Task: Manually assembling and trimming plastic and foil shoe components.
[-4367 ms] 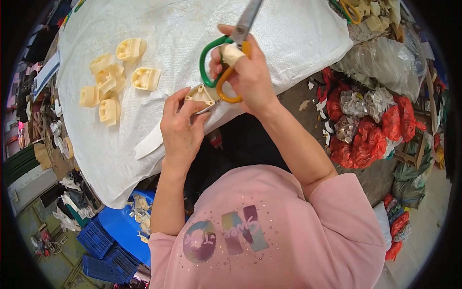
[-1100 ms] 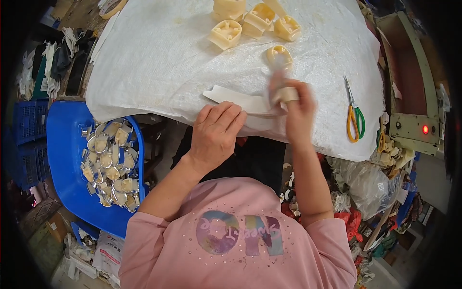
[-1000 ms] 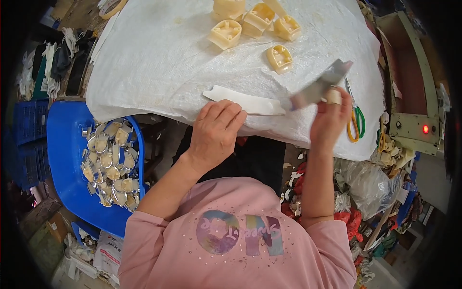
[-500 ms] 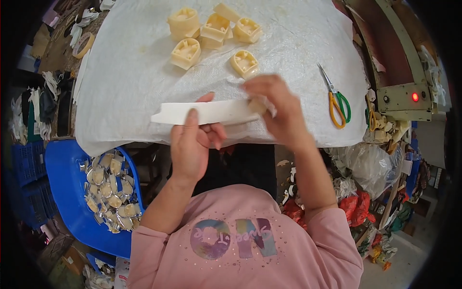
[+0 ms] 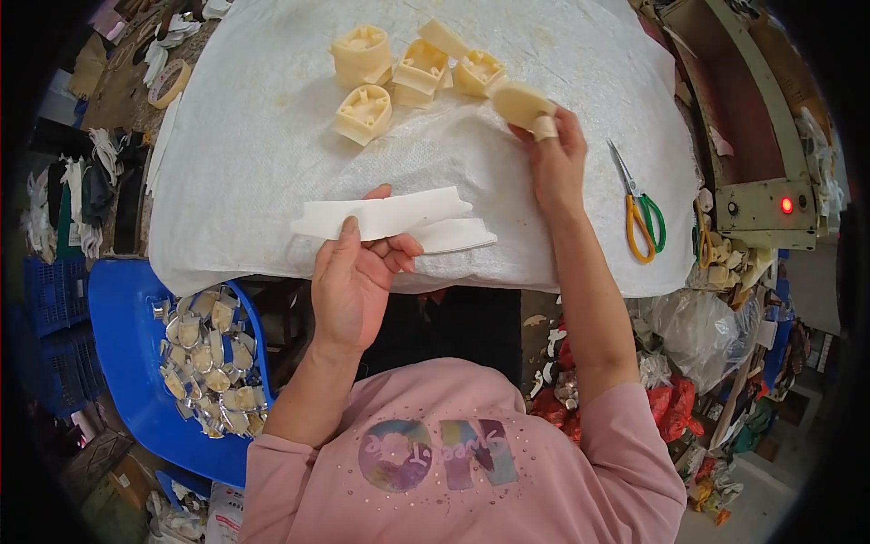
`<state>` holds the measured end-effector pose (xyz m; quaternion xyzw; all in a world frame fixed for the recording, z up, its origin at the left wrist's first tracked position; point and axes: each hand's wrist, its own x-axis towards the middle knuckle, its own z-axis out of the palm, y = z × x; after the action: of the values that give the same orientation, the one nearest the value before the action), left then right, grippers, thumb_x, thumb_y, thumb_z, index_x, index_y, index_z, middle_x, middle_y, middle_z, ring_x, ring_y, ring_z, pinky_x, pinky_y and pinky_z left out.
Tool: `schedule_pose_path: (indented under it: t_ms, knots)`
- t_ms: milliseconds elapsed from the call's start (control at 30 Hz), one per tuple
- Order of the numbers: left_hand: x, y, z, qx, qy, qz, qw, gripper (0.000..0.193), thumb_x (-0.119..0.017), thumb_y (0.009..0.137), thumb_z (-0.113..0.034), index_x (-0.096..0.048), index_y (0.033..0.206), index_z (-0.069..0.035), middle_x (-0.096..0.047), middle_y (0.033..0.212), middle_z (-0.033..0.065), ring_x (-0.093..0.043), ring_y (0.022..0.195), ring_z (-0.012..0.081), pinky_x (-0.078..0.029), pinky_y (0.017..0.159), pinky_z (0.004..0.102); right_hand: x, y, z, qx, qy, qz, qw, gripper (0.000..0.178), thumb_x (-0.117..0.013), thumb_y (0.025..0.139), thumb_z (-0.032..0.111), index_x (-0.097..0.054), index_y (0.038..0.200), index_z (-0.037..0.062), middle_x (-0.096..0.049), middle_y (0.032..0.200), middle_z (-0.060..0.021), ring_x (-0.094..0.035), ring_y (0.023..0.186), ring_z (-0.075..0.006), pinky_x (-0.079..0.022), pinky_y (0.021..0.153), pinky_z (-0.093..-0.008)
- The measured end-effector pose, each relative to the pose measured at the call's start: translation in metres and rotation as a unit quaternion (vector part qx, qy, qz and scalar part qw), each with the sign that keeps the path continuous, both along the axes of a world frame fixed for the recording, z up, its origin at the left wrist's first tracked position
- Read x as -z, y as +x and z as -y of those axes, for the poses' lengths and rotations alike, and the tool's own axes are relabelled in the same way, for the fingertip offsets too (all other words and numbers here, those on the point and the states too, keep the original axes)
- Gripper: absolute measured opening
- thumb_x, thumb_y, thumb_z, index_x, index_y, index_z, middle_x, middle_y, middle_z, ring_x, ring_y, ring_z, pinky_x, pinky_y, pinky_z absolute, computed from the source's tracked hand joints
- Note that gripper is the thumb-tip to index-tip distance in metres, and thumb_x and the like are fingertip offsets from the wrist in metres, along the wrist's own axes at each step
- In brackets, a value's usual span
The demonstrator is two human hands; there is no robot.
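Observation:
A white strip [image 5: 399,213] with notched ends is pinched between the thumb and fingers of my left hand [image 5: 353,281], above the near edge of the table. Partly beneath its right end lies another white strip or thin stack of them [image 5: 458,235]. My right hand [image 5: 555,163], farther forward and to the right, grips a cream plastic shoe heel [image 5: 523,104] lifted off the sheet. A pale band [image 5: 545,127] shows at its fingers. To the left of that hand, several more cream heels [image 5: 364,113] stand in a loose group with their hollow, pegged sides up.
A white woven sheet [image 5: 245,181] covers the table. Scissors [image 5: 642,213] with orange and green handles lie at right. Beyond stands a greenish machine [image 5: 761,213] with a lit red lamp. A blue tub [image 5: 127,363] at lower left holds several heel-like pieces with shiny edges.
My right hand has left the strip's right end, moved forward and right, and picked up the nearest cream heel from the sheet. My left hand still holds the strip.

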<state>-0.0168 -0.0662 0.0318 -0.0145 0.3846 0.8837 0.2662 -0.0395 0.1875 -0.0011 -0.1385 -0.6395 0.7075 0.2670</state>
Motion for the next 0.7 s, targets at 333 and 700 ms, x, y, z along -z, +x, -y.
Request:
schedule_pose_path:
  t_ms: [333,700]
  knots:
    - [0.002,0.017,-0.004,-0.035,-0.074,-0.058,0.995,0.045,-0.034,0.101,-0.025,-0.04,0.13,0.009,-0.057,0.11,0.0167,-0.056,0.096,0.0194,-0.046,0.08,0.0325,-0.071,0.094,0.085,-0.063,0.156,-0.105,0.98,0.049,-0.07,0.079,0.005,-0.048,0.123,0.0039,-0.062,0.107,-0.0139,-0.057,0.091,-0.0215,-0.046,0.081,-0.033]
    - [-0.029,0.034,-0.007,0.037,0.015,-0.083,0.996,0.043,-0.029,0.102,-0.023,-0.042,0.126,0.011,-0.049,0.129,0.0217,-0.052,0.117,0.0241,-0.043,0.099,0.035,-0.044,0.094,0.109,-0.069,0.337,-0.238,0.908,0.055,-0.046,0.064,-0.021,-0.049,0.112,0.0054,-0.057,0.112,-0.0198,-0.058,0.092,-0.0325,-0.049,0.076,-0.039]
